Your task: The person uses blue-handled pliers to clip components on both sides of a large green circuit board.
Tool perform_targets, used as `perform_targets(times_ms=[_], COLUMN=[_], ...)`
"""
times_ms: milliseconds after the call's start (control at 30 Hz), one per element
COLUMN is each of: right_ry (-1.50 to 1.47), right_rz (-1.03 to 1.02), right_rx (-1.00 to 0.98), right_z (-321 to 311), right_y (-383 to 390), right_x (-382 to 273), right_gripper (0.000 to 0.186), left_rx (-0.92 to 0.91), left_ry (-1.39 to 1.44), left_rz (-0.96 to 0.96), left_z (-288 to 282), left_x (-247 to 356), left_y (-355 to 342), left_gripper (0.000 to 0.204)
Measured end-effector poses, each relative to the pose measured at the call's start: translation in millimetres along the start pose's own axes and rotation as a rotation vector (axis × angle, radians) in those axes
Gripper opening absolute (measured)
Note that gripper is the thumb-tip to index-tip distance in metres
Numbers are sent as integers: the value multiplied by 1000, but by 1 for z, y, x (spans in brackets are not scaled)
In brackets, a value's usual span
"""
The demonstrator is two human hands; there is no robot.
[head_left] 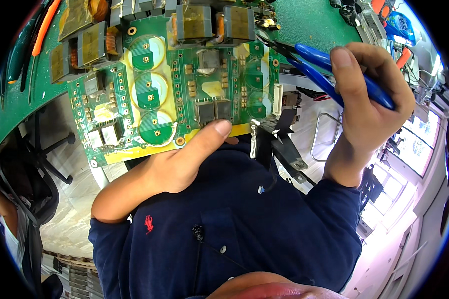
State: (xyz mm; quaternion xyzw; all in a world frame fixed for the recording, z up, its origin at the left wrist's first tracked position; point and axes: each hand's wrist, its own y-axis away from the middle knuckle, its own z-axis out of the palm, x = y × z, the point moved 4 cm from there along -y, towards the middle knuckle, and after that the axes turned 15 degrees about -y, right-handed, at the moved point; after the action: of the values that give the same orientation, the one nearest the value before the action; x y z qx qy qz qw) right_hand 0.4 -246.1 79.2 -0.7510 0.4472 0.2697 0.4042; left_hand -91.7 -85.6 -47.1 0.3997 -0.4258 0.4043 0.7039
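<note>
My left hand [187, 164] grips the lower edge of a large green circuit board [244, 117], its thumb pressed beside two dark square components. The board carries yellow film, round pads, small parts and several bulky yellow-taped transformers [192, 25] along its top. My right hand [364, 94] is closed on blue-handled cutters [314, 65], whose dark jaws point at the board's upper right, just beside the rightmost transformer. Whether the jaws touch anything there, I cannot tell. Black metal pieces [284, 147] and a thin cable with a white connector [261, 190] sit below the board's right end.
A green worktop [319, 20] holds tools with orange and dark handles [40, 30] at left and a blue package [399, 27] at right. A black chair [32, 184] and another person's arm [5, 219] are at left. A metal-framed seat [324, 137] and windows are at right.
</note>
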Motion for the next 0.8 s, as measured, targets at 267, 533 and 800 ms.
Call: perform_targets(times_ms=[267,533,800], right_ry=[-164,-284,-541], right_rz=[15,-78,12], right_rx=[191,234,331], right_z=[1,3,-36], right_y=[24,45,23], right_x=[19,32,52], right_gripper=[11,8,39], left_rx=[-22,-13,35], left_ry=[-82,-91,-107], left_rz=[-1,0,8], left_z=[-1,0,2], left_x=[2,0,-2], left_y=[1,5,8], left_gripper=[26,27,25])
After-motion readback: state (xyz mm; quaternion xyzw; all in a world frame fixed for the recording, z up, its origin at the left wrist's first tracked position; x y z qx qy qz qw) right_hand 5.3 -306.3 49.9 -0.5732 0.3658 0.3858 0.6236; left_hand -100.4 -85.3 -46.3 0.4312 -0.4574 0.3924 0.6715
